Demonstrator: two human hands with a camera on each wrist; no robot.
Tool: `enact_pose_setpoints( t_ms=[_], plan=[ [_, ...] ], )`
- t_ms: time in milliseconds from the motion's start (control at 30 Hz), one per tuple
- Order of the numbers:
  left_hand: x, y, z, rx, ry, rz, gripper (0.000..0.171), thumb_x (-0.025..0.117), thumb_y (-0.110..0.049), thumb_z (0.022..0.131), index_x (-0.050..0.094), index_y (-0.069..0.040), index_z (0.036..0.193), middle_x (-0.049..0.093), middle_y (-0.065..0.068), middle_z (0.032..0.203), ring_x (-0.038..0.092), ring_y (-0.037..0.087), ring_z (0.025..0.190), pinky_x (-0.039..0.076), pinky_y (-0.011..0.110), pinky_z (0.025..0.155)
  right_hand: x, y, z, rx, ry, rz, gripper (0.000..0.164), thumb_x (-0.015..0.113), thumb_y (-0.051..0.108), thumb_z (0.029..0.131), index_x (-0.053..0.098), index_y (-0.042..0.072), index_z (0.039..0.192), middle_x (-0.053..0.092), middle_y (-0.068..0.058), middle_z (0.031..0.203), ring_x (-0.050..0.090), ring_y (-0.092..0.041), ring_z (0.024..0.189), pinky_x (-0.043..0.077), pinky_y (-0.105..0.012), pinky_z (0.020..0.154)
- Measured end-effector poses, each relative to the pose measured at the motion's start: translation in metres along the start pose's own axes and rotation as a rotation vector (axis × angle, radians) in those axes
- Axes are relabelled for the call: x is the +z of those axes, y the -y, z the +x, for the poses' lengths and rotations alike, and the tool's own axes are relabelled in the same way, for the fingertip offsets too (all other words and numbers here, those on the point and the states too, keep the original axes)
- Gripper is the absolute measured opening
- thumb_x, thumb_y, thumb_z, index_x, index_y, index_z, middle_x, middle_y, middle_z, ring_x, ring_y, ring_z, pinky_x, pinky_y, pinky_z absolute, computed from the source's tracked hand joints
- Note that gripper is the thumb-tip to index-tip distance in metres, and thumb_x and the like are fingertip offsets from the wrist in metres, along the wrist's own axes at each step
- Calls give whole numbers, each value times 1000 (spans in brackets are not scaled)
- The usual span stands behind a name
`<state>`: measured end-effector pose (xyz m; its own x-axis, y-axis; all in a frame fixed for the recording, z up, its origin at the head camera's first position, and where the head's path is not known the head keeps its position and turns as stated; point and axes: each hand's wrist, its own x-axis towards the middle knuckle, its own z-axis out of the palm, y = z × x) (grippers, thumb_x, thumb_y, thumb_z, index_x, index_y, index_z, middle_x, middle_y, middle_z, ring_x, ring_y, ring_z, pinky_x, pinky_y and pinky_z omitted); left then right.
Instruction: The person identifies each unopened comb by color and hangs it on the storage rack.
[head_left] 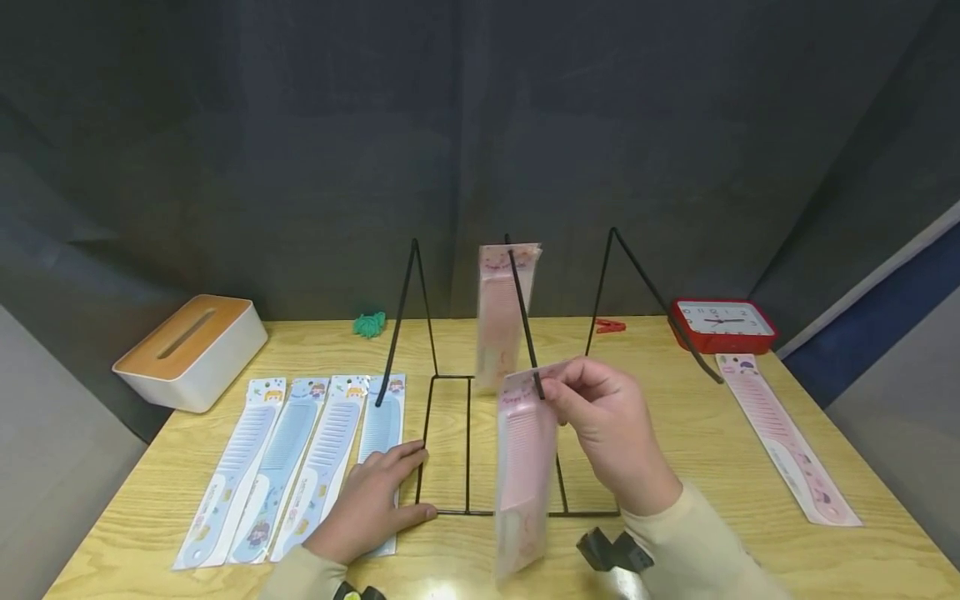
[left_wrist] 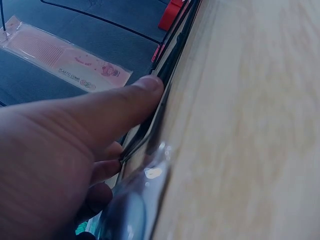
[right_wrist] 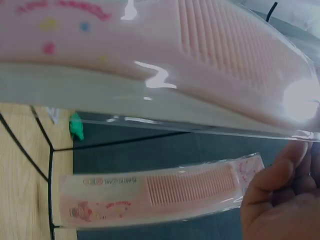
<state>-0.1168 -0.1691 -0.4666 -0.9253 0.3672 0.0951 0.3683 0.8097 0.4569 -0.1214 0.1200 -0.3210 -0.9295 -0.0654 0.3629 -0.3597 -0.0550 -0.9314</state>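
Note:
My right hand [head_left: 611, 425] pinches the top corner of a packaged pink comb [head_left: 525, 458], with the card at the front tip of the rack's middle arm. In the right wrist view this comb [right_wrist: 225, 45] spans the top, close to the camera. Farther back on the same arm hangs another packaged pink comb [head_left: 498, 317], also in the left wrist view [left_wrist: 55, 52]. My left hand [head_left: 375, 500] rests at the front left corner of the black wire rack [head_left: 468, 450], fingers and thumb touching its base wires. Beside it lies a packaged light-blue comb [head_left: 382, 425], partly covered by that hand.
Several packaged blue combs [head_left: 281, 450] lie side by side on the left. Another packaged pink comb [head_left: 787, 442] lies at right, below a red clock [head_left: 723, 325]. A tissue box [head_left: 191, 350] stands back left. Toward the back lie a green bundle [head_left: 369, 325] and a red clip [head_left: 609, 326].

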Motion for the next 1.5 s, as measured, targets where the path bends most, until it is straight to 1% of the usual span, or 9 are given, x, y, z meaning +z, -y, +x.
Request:
enact_pose_setpoints(
  t_ms=[167, 300, 400, 567, 700, 967, 1100, 1267, 1500],
  plan=[
    [-1, 0, 1, -3, 9, 1, 78, 74, -57, 84, 57, -8, 142, 48, 5, 151, 52, 29, 122, 43, 52, 90, -3, -5, 8, -23, -20, -77, 13, 69, 0, 93, 62, -6, 84, 73, 1, 100, 68, -14, 93, 57, -26, 76],
    [-1, 0, 2, -10, 16, 4, 76, 74, -55, 85, 56, -9, 143, 47, 4, 152, 52, 28, 122, 43, 51, 91, -4, -7, 21, -35, -24, -112, 14, 70, 2, 93, 63, -8, 88, 74, 3, 101, 69, -14, 99, 56, -26, 79],
    [-1, 0, 2, -8, 12, 10, 75, 75, -54, 85, 57, -9, 142, 48, 4, 151, 53, 27, 119, 43, 49, 89, -5, -10, 37, -47, -34, -156, 16, 71, 9, 94, 66, -5, 89, 73, 0, 99, 67, -14, 90, 56, -25, 72],
    [-1, 2, 0, -3, -2, 16, 74, 75, -53, 85, 58, -8, 141, 49, 5, 150, 53, 27, 118, 43, 48, 87, -3, -17, 65, -50, -62, -227, 24, 73, 26, 94, 71, 2, 91, 67, -7, 86, 56, -17, 74, 50, -27, 63],
    [0, 3, -1, -5, -12, 28, 73, 76, -51, 84, 58, -8, 141, 50, 5, 150, 53, 28, 120, 43, 50, 89, 1, -22, 86, 4, -76, -262, 32, 73, 40, 93, 71, 8, 93, 62, -6, 84, 51, -18, 74, 47, -29, 65],
    [2, 3, -2, -9, -10, 4, 73, 78, -48, 84, 58, -8, 141, 50, 4, 150, 53, 29, 122, 43, 52, 92, 7, -23, 112, 184, -116, -136, 36, 72, 42, 93, 69, 7, 97, 60, -6, 94, 54, -19, 86, 50, -34, 78],
    [2, 4, -2, -3, -23, 14, 73, 78, -49, 84, 59, -8, 140, 51, 5, 149, 53, 29, 122, 44, 52, 92, 9, -24, 118, 203, -127, -122, 37, 71, 43, 93, 67, 7, 96, 60, -6, 97, 53, -20, 90, 51, -37, 79],
    [4, 5, -2, 6, -30, 23, 73, 77, -50, 84, 58, -8, 141, 51, 5, 149, 53, 30, 124, 43, 53, 93, 1, -31, 115, 187, -123, -218, 41, 71, 50, 91, 66, 9, 93, 59, -5, 95, 53, -23, 92, 44, -37, 78],
    [4, 3, 0, 9, -29, 9, 74, 76, -53, 84, 58, -8, 140, 50, 4, 149, 53, 30, 124, 43, 55, 93, -38, -55, 94, 120, -41, -398, 42, 65, 52, 95, 67, 10, 98, 60, -8, 94, 49, -23, 82, 41, -37, 73]
  ],
)
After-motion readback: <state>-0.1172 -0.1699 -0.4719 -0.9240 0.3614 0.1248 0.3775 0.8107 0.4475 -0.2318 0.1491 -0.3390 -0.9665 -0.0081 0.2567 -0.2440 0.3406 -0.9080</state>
